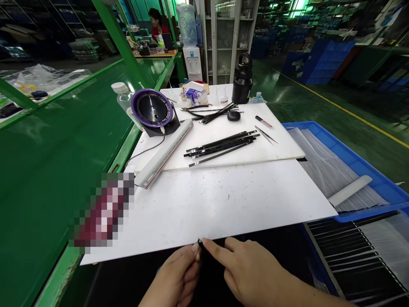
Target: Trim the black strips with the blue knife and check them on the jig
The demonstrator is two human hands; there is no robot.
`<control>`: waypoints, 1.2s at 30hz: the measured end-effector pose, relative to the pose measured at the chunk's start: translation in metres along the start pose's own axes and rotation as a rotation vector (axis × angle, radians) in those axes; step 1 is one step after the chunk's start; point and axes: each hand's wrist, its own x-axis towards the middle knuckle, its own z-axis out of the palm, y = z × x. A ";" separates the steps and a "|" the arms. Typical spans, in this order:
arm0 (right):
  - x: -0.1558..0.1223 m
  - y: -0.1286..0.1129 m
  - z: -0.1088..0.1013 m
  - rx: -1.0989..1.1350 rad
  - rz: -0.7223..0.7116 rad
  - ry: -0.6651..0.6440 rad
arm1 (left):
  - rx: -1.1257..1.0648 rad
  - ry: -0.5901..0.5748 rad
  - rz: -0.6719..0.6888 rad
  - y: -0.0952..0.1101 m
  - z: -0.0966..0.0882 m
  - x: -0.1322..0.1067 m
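Observation:
Both my hands meet at the near edge of the white board (223,200). My left hand (177,277) and my right hand (249,273) pinch a small dark piece (200,243) between their fingertips, right at the board's edge. I cannot make out what the piece is against the dark area below. A bundle of thin black strips (223,145) lies farther back on the upper white sheet, out of reach of either hand.
On the board lie a long white bar (166,155), a round purple-rimmed device (152,108), tweezers (266,135), a red-tipped pen (263,122), more black strips (217,114), small bottles and a black jug (242,81). A blue tray (354,164) of clear sleeves stands right. Green conveyor left; a person sits far back.

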 end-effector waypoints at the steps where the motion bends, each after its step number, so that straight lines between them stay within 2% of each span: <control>1: 0.000 0.000 0.001 -0.011 0.004 0.000 | 0.002 -0.006 0.003 0.000 0.000 0.000; 5: -0.003 0.000 0.006 0.014 0.014 0.013 | -0.019 -0.014 0.012 -0.001 0.001 -0.003; 12: -0.017 0.005 -0.003 0.282 0.082 0.110 | -0.212 -0.043 0.033 -0.002 0.014 -0.021; 15: -0.017 0.003 -0.007 0.256 0.072 0.096 | -0.251 -0.095 -0.009 -0.001 0.010 -0.019; 20: -0.009 -0.002 -0.004 0.209 0.028 0.058 | -0.195 -0.135 0.022 0.002 0.001 -0.012; 24: -0.006 -0.002 0.000 0.188 0.011 0.065 | -0.294 -0.206 -0.065 0.003 -0.001 -0.010; 31: -0.001 -0.002 0.002 0.170 -0.004 0.046 | -0.177 -0.052 0.004 -0.003 0.001 -0.004; 36: 0.001 0.000 0.000 0.174 -0.014 0.042 | -0.097 0.007 0.039 0.000 0.005 -0.005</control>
